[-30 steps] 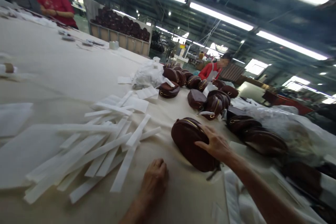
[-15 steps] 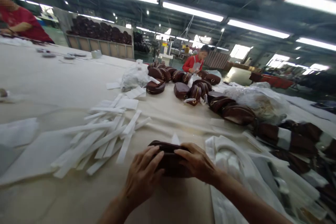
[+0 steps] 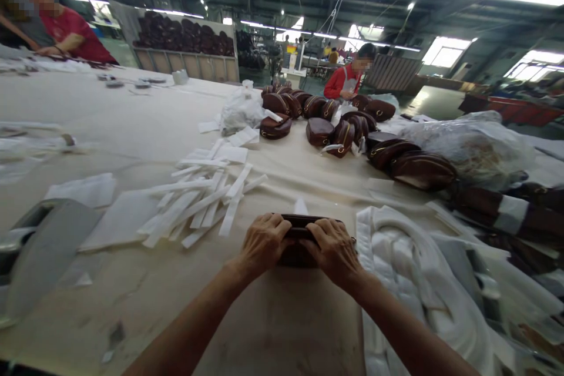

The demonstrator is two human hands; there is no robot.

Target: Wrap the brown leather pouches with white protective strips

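A dark brown leather bag (image 3: 299, 255) stands on the pale table (image 3: 264, 317) in front of me, low in the middle of the view. My left hand (image 3: 267, 241) grips its top edge on the left, fingers curled over it. On the right part of the same edge, my right hand (image 3: 332, 247) holds on with bent fingers. Both thumbs reach in toward the bag's near side. White strips (image 3: 202, 200) lie in a loose pile to the left of the bag, and a roll of white padding (image 3: 396, 252) lies close by on the right.
Brown bags (image 3: 319, 131) cover the far middle of the table, with more (image 3: 423, 170) at right beside a clear plastic bundle (image 3: 480, 144). A grey-white piece (image 3: 53, 252) lies at left. People in red (image 3: 341, 81) work beyond the table.
My left hand has shifted inward from the bag's left side and now curls over its top edge. My right hand's fingers are more bent. The view has turned left and downward.
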